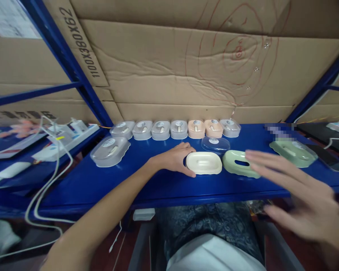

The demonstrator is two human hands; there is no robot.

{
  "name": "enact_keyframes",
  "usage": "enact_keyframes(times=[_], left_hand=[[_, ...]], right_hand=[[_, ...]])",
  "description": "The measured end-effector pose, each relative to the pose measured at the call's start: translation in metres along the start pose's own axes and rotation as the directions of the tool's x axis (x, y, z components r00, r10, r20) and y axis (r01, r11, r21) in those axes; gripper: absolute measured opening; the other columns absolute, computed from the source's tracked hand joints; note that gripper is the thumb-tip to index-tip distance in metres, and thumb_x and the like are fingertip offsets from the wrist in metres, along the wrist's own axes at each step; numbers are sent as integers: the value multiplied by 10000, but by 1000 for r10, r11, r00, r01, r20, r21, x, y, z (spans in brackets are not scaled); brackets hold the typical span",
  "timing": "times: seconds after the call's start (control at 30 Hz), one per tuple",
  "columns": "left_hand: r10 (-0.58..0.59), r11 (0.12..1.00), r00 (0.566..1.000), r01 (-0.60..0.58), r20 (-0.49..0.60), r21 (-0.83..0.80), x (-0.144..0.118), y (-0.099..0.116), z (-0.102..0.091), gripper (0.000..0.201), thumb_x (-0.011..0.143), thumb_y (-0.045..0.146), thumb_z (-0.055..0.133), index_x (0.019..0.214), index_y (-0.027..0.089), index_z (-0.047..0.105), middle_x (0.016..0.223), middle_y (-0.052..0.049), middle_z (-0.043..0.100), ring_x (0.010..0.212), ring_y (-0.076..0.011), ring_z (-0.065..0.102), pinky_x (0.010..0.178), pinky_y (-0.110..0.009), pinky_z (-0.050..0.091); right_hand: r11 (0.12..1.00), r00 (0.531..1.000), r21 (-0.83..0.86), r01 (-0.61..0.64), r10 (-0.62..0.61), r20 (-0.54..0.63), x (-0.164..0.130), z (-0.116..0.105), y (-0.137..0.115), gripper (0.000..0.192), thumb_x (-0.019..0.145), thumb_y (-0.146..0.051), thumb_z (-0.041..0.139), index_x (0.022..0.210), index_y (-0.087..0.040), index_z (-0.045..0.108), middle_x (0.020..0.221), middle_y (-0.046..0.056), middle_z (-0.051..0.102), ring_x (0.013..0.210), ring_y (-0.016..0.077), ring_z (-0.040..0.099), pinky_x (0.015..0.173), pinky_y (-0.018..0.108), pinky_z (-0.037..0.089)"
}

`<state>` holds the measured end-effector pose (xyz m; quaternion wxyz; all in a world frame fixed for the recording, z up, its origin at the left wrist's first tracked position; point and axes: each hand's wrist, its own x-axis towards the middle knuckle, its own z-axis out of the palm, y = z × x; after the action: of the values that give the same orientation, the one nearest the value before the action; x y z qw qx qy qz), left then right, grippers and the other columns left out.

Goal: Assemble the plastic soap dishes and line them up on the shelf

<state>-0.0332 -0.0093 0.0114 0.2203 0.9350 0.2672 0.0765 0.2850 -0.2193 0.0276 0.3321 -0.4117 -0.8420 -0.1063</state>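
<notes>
My left hand (pixel 178 160) grips the left end of a cream oval dish (pixel 205 163), thumb at its front corner and fingers behind. The dish lies on the blue table with its hollow side up. Right beside it is a pale green oval shell (pixel 231 162) with a long slot in its top. My right hand (pixel 302 192), blurred by motion, is held out over the right side of the green shell, fingers stretched and nothing in them. Whether its fingertips touch the shell I cannot tell. Behind the dish lies a clear lid (pixel 216 145) with a round label.
Several grey boxes (pixel 161 130) and two peach boxes (pixel 197 129), all with clear lids, line the back edge. Another grey box (pixel 110 151) sits at left, a green lidded box (pixel 293 152) at right. White cables (pixel 49 177) hang at the left; cardboard (pixel 158 67) walls the back.
</notes>
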Motion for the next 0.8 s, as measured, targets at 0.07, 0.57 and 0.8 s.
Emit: enact_keyframes(times=[0.07, 0.57, 0.8], left_hand=[[0, 1000, 1000, 0, 13, 2, -1, 1, -2, 803, 702, 641, 924, 1327, 221, 645, 1256, -85, 593, 1243, -337, 525, 1072, -418, 442], [0, 999, 999, 2, 42, -39, -3, -1, -7, 760, 762, 573, 891, 1376, 236, 597, 1309, -83, 591, 1281, -317, 532, 1107, -405, 422], [-23, 998, 999, 25, 37, -62, -2, -2, -5, 817, 746, 657, 861, 1401, 245, 600, 1346, -95, 600, 1303, -349, 520, 1092, -434, 433]], right_hand=[[995, 995, -71, -75, 80, 67, 13, 4, 36, 762, 965, -472, 759, 1660, -391, 459, 1667, 84, 532, 1500, 433, 550, 1224, 660, 509], [969, 960, -2, -247, 245, 133, -6, 38, 108, 793, 870, -555, 855, 1544, -279, 541, 1471, 144, 666, 1311, 401, 685, 1129, 587, 565], [963, 987, 221, -152, 136, 85, 43, 53, 87, 817, 789, -576, 930, 1484, -291, 611, 1434, 135, 688, 1298, 397, 689, 1130, 587, 553]])
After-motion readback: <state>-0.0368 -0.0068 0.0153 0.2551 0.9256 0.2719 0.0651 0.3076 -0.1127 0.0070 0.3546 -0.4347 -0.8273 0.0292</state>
